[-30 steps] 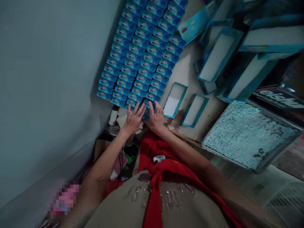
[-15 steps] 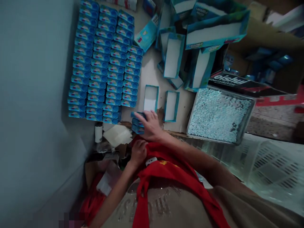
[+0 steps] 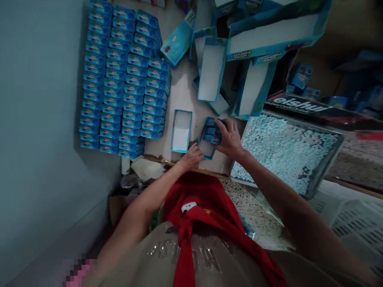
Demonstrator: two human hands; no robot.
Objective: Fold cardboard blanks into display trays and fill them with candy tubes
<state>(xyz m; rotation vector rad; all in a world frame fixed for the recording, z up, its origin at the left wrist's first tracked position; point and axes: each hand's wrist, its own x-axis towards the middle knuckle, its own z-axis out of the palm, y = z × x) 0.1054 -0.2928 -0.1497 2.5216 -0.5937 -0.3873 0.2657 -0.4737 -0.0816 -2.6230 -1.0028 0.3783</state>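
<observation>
My right hand (image 3: 229,137) is closed around a short stack of small blue packs (image 3: 210,130), their printed ends like those in the rows at left. It holds them inside the upper part of a shallow blue open box (image 3: 207,150) with a white inside. My left hand (image 3: 193,157) is at that box's lower left edge, fingers curled against its side; the thumb is hard to make out. Just left of it, a second open box (image 3: 181,131) lies with only its white bottom showing.
Several columns of blue packs (image 3: 113,83) stand along the wall at left. Larger blue display boxes (image 3: 212,71) are piled at the back. On the right, a clear tray (image 3: 287,147) of pale pellets sits before a cardboard carton (image 3: 302,104). The table's front edge (image 3: 161,160) is worn.
My right hand has carried the packs rightward from the table's front edge into the right-hand open box. My left hand has moved up from my apron to that box's edge.
</observation>
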